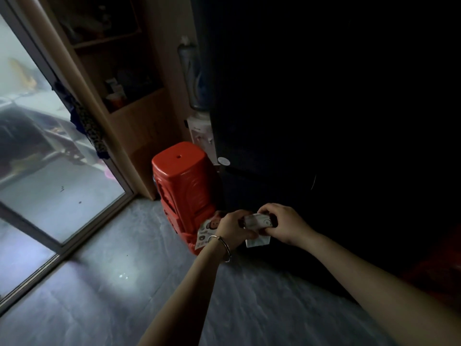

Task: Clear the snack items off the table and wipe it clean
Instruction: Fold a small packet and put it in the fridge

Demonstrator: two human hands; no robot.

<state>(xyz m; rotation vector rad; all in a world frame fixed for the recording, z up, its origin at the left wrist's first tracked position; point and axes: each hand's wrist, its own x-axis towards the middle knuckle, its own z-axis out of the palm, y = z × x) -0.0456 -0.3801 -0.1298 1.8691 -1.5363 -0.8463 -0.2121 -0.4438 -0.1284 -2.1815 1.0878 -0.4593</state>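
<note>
White wrapper point(257, 220) is held between both hands. The right hand point(287, 224) curls its fingers and thumb round the right end, and the left hand point(234, 228) grips the left end. The left hand's closed fingers also hold a printed snack packet point(207, 229), which sticks out to its left. A bracelet point(223, 247) circles the left wrist. A red stool point(184, 176) stands just beyond the left hand, and a dark cabinet front point(311, 108) rises beyond the right hand.

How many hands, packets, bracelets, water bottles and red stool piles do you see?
Hands: 2, left hand, right hand
Packets: 2 clear, white packet, printed packet
Bracelet: 1
Water bottle: 1
Red stool pile: 1
Total: 7
</note>
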